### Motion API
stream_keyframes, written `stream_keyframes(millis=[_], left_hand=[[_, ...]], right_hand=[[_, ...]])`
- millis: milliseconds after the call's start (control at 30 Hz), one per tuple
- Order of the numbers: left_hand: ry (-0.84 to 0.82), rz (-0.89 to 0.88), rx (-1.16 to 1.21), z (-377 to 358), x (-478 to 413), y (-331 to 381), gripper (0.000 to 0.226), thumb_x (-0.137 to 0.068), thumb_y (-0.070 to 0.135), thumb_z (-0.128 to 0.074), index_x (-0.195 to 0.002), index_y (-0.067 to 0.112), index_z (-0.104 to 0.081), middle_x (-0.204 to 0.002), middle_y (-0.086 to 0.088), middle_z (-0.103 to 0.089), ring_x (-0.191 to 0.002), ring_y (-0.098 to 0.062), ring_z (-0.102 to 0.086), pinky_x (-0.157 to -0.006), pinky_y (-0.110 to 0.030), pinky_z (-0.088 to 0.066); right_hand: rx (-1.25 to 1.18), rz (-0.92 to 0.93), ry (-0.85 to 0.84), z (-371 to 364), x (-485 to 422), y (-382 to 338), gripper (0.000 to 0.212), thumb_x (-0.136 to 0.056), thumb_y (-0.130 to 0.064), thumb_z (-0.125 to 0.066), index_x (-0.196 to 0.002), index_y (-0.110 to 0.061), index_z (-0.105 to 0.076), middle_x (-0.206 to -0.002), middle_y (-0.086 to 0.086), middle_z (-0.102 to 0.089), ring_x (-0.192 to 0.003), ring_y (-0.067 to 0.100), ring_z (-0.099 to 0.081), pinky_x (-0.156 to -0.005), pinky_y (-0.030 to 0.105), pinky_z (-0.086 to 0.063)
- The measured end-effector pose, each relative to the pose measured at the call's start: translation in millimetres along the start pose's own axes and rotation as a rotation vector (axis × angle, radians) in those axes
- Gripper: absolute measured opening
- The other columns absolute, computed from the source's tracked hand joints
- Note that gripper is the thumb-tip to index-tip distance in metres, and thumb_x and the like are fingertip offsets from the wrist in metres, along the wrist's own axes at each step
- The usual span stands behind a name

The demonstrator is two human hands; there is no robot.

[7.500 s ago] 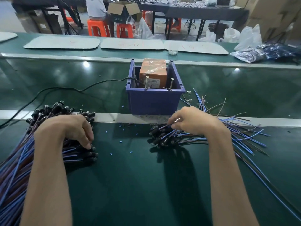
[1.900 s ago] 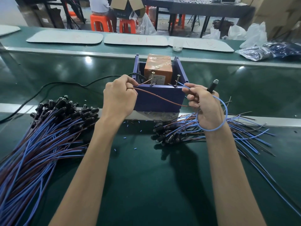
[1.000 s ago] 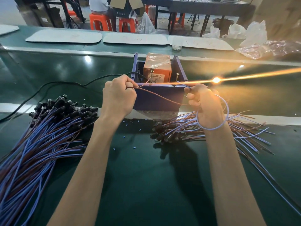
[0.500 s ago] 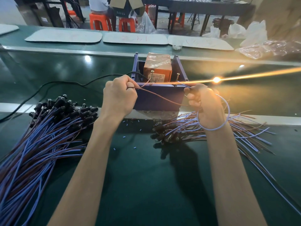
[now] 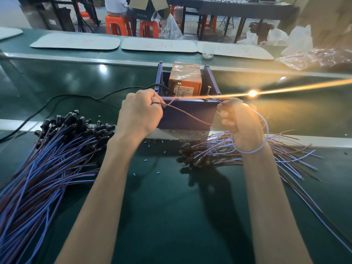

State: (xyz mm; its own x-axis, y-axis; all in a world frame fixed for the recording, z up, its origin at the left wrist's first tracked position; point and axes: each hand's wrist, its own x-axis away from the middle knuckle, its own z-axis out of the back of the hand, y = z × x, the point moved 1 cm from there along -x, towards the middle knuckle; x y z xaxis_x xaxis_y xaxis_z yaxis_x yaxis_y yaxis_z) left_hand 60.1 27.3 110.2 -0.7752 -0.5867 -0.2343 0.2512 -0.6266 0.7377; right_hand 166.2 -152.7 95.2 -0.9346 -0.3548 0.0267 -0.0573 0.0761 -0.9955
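My left hand point(image 5: 140, 114) pinches the brown wire point(image 5: 187, 113) of one lamp lead and holds its end at the front edge of a purple box point(image 5: 187, 119). My right hand point(image 5: 239, 122) grips the same lead's blue wire point(image 5: 265, 130), which loops round the wrist. The lead's lamp point(image 5: 253, 93) glows bright orange just above my right hand. Inside the box stands an orange power unit point(image 5: 184, 80) with two metal contact posts at its front.
A big heap of blue and brown leads with black lamp holders point(image 5: 57, 149) lies at the left, a smaller heap point(image 5: 228, 151) at the right. A black cable point(image 5: 76, 97) runs left from the box. White mats point(image 5: 76, 42) lie on the far bench. Small blue snippets dot the green mat.
Seconds ago both hands lay on the heaps. They then lifted one lead to the box, and its lamp lit up about a second ago. Since then nothing has visibly moved.
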Motion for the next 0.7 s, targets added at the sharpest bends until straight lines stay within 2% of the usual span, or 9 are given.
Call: stream_keyframes(millis=[100,200,300,400,467,533,633,700], left_hand=[[-0.151,0.034,-0.084,5.3,-0.2,0.8,0.033,-0.067,0.025,-0.031,-0.068,0.025,-0.064,-0.066,0.006,-0.068,-0.080,-0.028,-0.065,-0.082,-0.040,-0.054],[-0.355,0.046,-0.235,7.5,-0.5,-0.3,0.025,-0.081,0.016,-0.041,-0.074,0.028,-0.062,-0.077,0.006,-0.070,-0.088,-0.027,-0.065,-0.084,-0.040,-0.053],[-0.491,0.029,-0.343,8.3,0.8,-2.1,0.026,-0.084,0.012,-0.041,-0.081,0.031,-0.059,-0.087,0.006,-0.070,-0.091,-0.024,-0.064,-0.087,-0.039,-0.052],[-0.519,0.013,-0.368,7.7,0.6,-3.4,0.028,-0.085,0.011,-0.040,-0.086,0.032,-0.059,-0.092,0.004,-0.069,-0.092,-0.024,-0.063,-0.089,-0.040,-0.051],[-0.494,0.001,-0.351,6.5,0.2,-3.4,0.029,-0.084,0.011,-0.040,-0.082,0.033,-0.059,-0.092,0.004,-0.069,-0.091,-0.025,-0.063,-0.088,-0.041,-0.051],[-0.451,-0.015,-0.326,5.5,-0.5,-3.4,0.030,-0.083,0.012,-0.040,-0.077,0.035,-0.057,-0.093,0.002,-0.068,-0.090,-0.027,-0.064,-0.088,-0.042,-0.051],[-0.432,-0.029,-0.310,4.8,-1.7,-4.7,0.028,-0.083,0.014,-0.043,-0.076,0.038,-0.056,-0.097,0.001,-0.068,-0.091,-0.027,-0.064,-0.090,-0.041,-0.051],[-0.448,-0.037,-0.316,4.3,-2.6,-6.5,0.022,-0.085,0.017,-0.048,-0.085,0.038,-0.057,-0.099,0.003,-0.066,-0.094,-0.026,-0.063,-0.092,-0.041,-0.050]], right_hand=[[-0.124,0.000,0.060,-2.9,-3.2,-1.2,0.020,-0.093,0.002,-0.045,-0.090,0.000,-0.064,-0.058,-0.001,-0.043,-0.040,0.003,-0.030,-0.034,0.013,-0.020],[-0.045,0.035,0.011,0.0,-3.4,1.5,0.017,-0.092,0.000,-0.050,-0.090,-0.002,-0.067,-0.051,-0.006,-0.036,-0.040,0.003,-0.025,-0.035,0.013,-0.018],[0.032,0.076,-0.027,5.3,-1.8,2.2,0.015,-0.091,-0.004,-0.056,-0.086,-0.008,-0.069,-0.047,-0.011,-0.034,-0.038,0.002,-0.023,-0.035,0.012,-0.019],[0.093,0.082,-0.018,7.2,-1.1,0.1,0.009,-0.087,-0.008,-0.064,-0.081,-0.012,-0.069,-0.046,-0.011,-0.048,-0.037,0.001,-0.028,-0.035,0.011,-0.022],[0.134,0.076,0.031,8.9,-1.7,-1.8,0.006,-0.084,-0.006,-0.068,-0.084,-0.012,-0.070,-0.054,-0.008,-0.059,-0.038,0.001,-0.036,-0.036,0.011,-0.026],[0.184,0.067,0.063,9.3,-2.5,-3.9,0.019,-0.085,0.004,-0.062,-0.097,-0.009,-0.069,-0.067,-0.004,-0.065,-0.042,0.000,-0.043,-0.039,0.011,-0.031],[0.218,0.030,0.118,8.2,-2.3,-8.5,0.034,-0.090,0.008,-0.045,-0.110,-0.012,-0.064,-0.076,-0.004,-0.057,-0.052,0.002,-0.043,-0.040,0.009,-0.032],[0.197,0.022,0.205,9.4,-1.7,-13.5,0.025,-0.096,-0.006,-0.045,-0.108,-0.012,-0.066,-0.071,-0.005,-0.046,-0.054,0.003,-0.036,-0.039,0.011,-0.029]])
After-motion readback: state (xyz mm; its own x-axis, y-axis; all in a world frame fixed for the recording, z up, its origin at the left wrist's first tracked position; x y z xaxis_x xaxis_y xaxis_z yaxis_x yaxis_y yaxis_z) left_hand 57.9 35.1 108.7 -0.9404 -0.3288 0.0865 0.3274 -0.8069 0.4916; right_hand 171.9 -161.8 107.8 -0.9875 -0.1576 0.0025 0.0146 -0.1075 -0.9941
